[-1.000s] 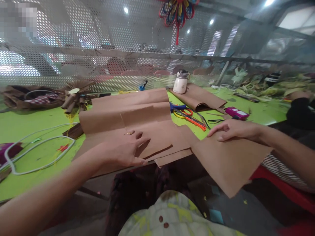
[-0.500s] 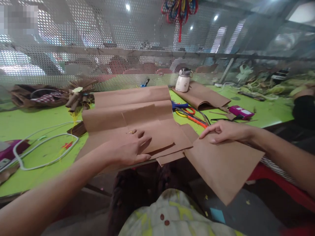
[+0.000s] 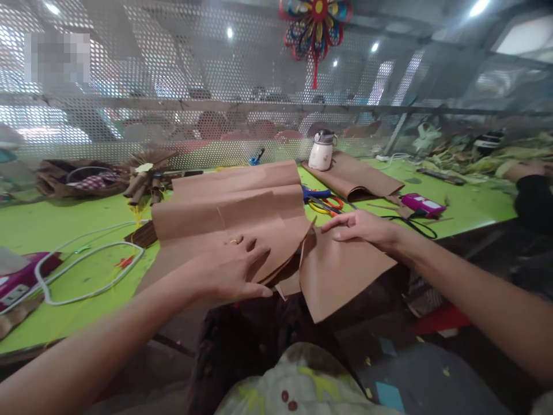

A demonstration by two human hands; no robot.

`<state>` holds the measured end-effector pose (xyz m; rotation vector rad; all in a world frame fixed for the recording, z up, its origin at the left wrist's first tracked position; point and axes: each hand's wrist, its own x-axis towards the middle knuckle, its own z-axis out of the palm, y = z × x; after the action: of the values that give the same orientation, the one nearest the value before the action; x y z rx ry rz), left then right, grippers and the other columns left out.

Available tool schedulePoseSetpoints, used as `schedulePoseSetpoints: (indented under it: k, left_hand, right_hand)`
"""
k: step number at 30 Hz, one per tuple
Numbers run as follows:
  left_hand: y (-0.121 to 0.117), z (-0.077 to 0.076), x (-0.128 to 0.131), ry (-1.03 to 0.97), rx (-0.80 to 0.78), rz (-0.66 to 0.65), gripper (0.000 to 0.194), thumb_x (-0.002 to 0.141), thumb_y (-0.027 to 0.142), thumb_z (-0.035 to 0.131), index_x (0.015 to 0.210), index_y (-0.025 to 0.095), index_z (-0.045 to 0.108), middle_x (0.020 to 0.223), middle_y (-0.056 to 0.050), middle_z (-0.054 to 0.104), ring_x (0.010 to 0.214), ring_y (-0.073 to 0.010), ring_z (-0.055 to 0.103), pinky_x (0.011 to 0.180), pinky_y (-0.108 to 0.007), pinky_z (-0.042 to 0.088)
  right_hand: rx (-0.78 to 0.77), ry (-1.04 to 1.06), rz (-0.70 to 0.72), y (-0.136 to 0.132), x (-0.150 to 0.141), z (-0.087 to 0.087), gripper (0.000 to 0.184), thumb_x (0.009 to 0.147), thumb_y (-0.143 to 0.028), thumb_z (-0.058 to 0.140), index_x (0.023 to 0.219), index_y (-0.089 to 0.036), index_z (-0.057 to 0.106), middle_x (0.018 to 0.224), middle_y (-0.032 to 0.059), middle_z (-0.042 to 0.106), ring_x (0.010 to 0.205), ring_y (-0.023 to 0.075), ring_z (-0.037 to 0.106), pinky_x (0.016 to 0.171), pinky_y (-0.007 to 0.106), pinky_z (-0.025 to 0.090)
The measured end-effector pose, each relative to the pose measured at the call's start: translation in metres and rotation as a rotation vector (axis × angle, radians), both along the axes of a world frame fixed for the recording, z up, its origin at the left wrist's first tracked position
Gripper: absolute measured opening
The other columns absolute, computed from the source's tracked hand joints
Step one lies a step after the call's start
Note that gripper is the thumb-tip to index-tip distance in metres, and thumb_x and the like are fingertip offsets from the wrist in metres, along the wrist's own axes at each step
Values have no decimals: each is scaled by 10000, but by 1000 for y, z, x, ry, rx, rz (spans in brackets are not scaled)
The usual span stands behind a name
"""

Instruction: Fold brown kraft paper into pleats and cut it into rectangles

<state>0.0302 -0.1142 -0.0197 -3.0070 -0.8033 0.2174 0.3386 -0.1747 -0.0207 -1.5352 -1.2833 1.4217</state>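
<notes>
Several sheets of brown paper (image 3: 194,222) lie stacked and creased on the green table in front of me. My left hand (image 3: 228,265) rests on them near the table's front edge, fingers spread, a ring on one finger. To the right, my right hand (image 3: 352,225) grips the upper edge of a separate brown paper piece (image 3: 341,271), which hangs past the table edge and bends where it meets the stack. Just beyond the stack lie scissors with a blue handle (image 3: 315,194) and others with orange and yellow handles (image 3: 332,203).
A white bottle (image 3: 322,151) stands on folded brown paper (image 3: 358,176) at the back. Purple power strips (image 3: 421,204) lie at both sides, and a white cable (image 3: 47,288) loops at left. Another person's dark sleeve (image 3: 536,193) is at far right. A perforated screen (image 3: 173,80) borders the table.
My right hand has moved left with its paper piece, bringing it against the stack's right edge, which now curls up. My left hand stays flat on the sheets. The view has tilted slightly.
</notes>
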Motion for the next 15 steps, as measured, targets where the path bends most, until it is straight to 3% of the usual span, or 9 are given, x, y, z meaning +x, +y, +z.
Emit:
schedulePoseSetpoints:
  k: [3, 6, 9, 12, 15]
  left_hand:
    - [-3, 1, 4, -21, 9, 22, 826, 742, 814, 292, 1219, 193, 555, 1185, -170, 532, 1070, -361, 501, 865, -475, 421]
    - [-9, 3, 13, -61, 29, 41, 756, 812, 755, 235, 1080, 165, 625, 1122, -165, 559, 1066, -336, 502, 859, -454, 424]
    - [-16, 2, 27, -75, 51, 82, 658, 817, 699, 348, 946, 135, 662, 1005, -168, 601, 969, -319, 548, 822, -438, 440]
    - [-21, -5, 39, -116, 53, 133, 483, 844, 532, 449, 976, 113, 650, 932, -165, 635, 910, -289, 588, 816, -400, 453]
    - [-19, -9, 44, -133, 35, 164, 329, 878, 350, 437, 963, 107, 641, 898, -156, 660, 862, -251, 622, 791, -341, 461]
  right_hand:
    - [-35, 61, -48, 2, -5, -11, 377, 566, -186, 784, 933, -144, 710, 830, 37, 709, 715, 143, 636, 724, 276, 503]
    - [-60, 140, 31, 1, -11, -14, 338, 563, -184, 787, 888, -129, 713, 860, 54, 720, 792, 179, 656, 783, 308, 506]
    - [-40, 133, 20, 7, -14, -10, 350, 575, -170, 784, 917, -139, 717, 868, 50, 727, 770, 169, 659, 757, 294, 516]
    - [1, 106, -26, 18, -13, -5, 392, 597, -168, 780, 984, -162, 716, 866, 47, 730, 735, 150, 655, 721, 270, 524]
    - [17, 106, -4, 21, -10, -5, 414, 604, -182, 784, 1011, -166, 712, 897, 52, 727, 745, 146, 653, 722, 263, 526]
